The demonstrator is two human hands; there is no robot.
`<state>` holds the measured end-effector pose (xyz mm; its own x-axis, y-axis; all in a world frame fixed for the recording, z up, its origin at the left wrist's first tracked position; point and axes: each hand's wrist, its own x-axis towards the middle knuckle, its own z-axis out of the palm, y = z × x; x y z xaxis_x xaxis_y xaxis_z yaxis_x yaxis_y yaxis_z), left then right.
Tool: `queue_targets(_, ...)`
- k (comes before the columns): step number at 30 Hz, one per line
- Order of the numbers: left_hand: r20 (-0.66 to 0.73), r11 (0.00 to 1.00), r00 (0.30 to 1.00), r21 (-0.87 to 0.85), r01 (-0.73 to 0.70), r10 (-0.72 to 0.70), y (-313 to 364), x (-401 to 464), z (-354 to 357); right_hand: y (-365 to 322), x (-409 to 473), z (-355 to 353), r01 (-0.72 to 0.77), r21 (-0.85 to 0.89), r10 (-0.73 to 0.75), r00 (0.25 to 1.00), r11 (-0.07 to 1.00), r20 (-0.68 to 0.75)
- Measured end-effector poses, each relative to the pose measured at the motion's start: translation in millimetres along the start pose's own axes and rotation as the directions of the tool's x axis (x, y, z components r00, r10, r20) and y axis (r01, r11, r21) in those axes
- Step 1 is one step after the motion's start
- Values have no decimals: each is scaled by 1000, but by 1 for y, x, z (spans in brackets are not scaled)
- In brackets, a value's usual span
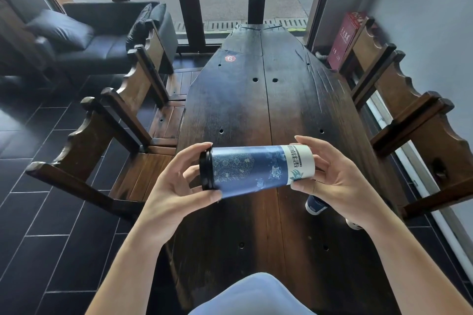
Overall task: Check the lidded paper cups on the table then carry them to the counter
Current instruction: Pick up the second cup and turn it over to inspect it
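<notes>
I hold a tall blue patterned paper cup (253,167) on its side above the dark wooden table (256,100). Its black lid points left and its white base points right. My left hand (179,186) grips the lid end, fingers around the rim. My right hand (332,179) holds the white base end. Under my right hand a second cup (316,206), dark blue with a white band, shows partly on the table. A small white piece of a third cup (354,224) peeks out by my right wrist; most of it is hidden.
Wooden chairs line the left side (122,120) and the right side (409,115) of the table. A dark leather sofa (102,38) stands at the back left. A red box (343,41) leans by the window. A red number sticker (229,58) marks the table's far end.
</notes>
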<state>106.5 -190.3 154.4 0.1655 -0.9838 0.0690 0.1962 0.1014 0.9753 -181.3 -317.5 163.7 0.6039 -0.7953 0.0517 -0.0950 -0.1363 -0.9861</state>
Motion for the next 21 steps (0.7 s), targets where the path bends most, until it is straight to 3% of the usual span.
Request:
queue_targets(10,-48,991,990,2,136,-135,3,1,-2,-2,1,0,31,14,-30,999,999,-15)
queue_targets(16,40,998,997,-8,62,-61,1,0,-6,1,1,1,22,35,-22,1000,999,-14)
queue_targets(21,9,999,999,-1,53,-53,0,1,-6,1,2,3,21,13,-21,1000,1000,-14)
